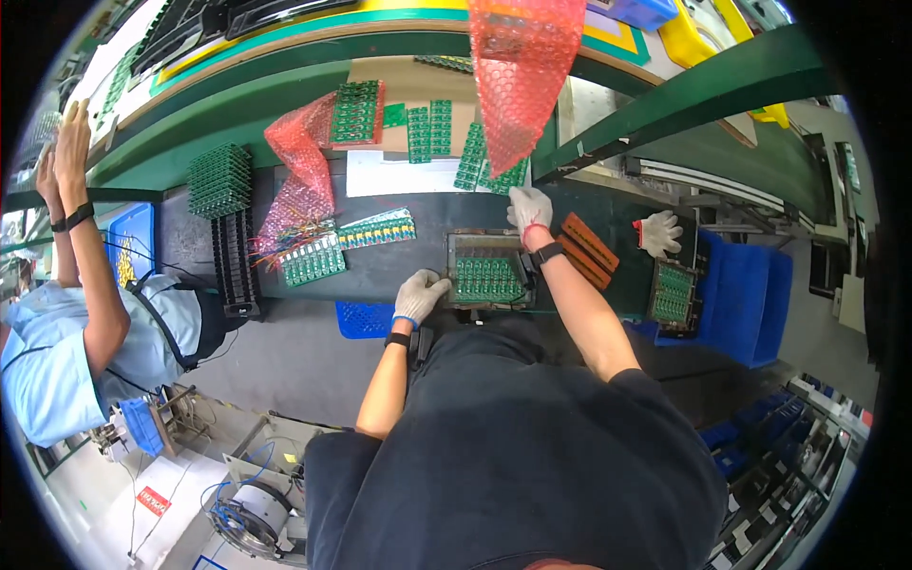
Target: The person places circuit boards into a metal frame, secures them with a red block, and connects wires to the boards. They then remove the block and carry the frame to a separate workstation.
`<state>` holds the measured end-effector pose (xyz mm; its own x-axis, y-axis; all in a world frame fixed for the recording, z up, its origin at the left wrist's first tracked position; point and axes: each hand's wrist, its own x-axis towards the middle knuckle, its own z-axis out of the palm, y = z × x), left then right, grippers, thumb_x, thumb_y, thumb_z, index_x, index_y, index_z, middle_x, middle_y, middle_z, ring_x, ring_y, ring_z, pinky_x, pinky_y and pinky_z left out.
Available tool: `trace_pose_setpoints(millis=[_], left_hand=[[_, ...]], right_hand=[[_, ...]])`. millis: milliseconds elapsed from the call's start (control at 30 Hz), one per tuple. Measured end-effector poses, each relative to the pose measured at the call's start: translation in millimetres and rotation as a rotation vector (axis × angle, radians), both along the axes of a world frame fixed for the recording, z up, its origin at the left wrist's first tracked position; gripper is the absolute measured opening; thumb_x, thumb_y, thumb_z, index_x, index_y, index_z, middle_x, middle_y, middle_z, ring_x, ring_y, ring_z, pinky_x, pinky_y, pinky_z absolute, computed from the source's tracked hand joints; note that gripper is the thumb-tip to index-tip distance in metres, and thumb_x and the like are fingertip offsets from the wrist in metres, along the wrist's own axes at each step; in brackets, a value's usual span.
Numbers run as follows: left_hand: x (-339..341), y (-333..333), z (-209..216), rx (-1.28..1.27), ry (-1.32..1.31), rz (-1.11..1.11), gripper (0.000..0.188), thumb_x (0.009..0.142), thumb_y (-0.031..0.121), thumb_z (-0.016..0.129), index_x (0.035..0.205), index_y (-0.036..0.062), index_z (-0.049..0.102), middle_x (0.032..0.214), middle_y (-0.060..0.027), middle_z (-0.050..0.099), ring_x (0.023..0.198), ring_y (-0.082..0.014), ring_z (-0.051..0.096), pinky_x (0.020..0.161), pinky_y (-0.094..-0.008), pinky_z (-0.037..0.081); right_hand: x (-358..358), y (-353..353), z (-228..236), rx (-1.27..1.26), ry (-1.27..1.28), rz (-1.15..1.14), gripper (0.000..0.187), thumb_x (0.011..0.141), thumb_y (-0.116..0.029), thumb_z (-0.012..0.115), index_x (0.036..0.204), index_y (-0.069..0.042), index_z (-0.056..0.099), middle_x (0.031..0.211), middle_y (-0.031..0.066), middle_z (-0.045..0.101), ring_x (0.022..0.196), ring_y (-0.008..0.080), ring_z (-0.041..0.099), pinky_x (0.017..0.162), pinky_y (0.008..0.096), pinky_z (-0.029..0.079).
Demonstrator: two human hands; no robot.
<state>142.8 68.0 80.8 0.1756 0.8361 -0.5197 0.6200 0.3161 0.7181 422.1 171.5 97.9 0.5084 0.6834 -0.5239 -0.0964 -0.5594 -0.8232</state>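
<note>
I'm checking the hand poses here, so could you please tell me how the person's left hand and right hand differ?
The left hand rests low at the near left corner of the dark tray, while the right hand reaches up at its far right corner, below the red bubble wrap. The left hand looks curled; the right arm is stretched further. Both wear white gloves and dark wristbands.

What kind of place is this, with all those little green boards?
It looks like an electronics factory line. Green circuit boards lie along a dark workbench, red bubble wrap hangs above, and the gloved left hand and right hand work at a tray of boards. A co-worker stands nearby.
</note>
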Motion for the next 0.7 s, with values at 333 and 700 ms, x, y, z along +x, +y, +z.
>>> trace_pose_setpoints(millis=[333, 700], left_hand=[[-25, -21, 1, -0.306, -0.424, 0.556, 0.023, 0.096, 0.023, 0.072, 0.107, 0.0024, 0.069, 0.080, -0.0026, 0.067, 0.061, -0.0100, 0.060, 0.054, -0.0265, 0.051], [-46, -45, 6, -0.307, -0.448, 0.700, 0.019, 0.098, 0.019, 0.068, 0.107, 0.0024, 0.068, 0.078, -0.0031, 0.065, 0.058, -0.0102, 0.059, 0.051, -0.0260, 0.049]], right_hand=[[-34, 40, -78, -0.223, 0.668, -0.111, 0.043, 0.094, -0.033, 0.073, 0.119, 0.001, 0.067, 0.094, 0.0149, 0.071, 0.076, 0.0299, 0.070, 0.067, 0.0432, 0.059], [-59, 45, -100, -0.104, 0.668, -0.351, 0.037, 0.093, -0.034, 0.076, 0.108, -0.001, 0.066, 0.097, 0.0192, 0.071, 0.082, 0.0361, 0.070, 0.073, 0.0492, 0.058]])
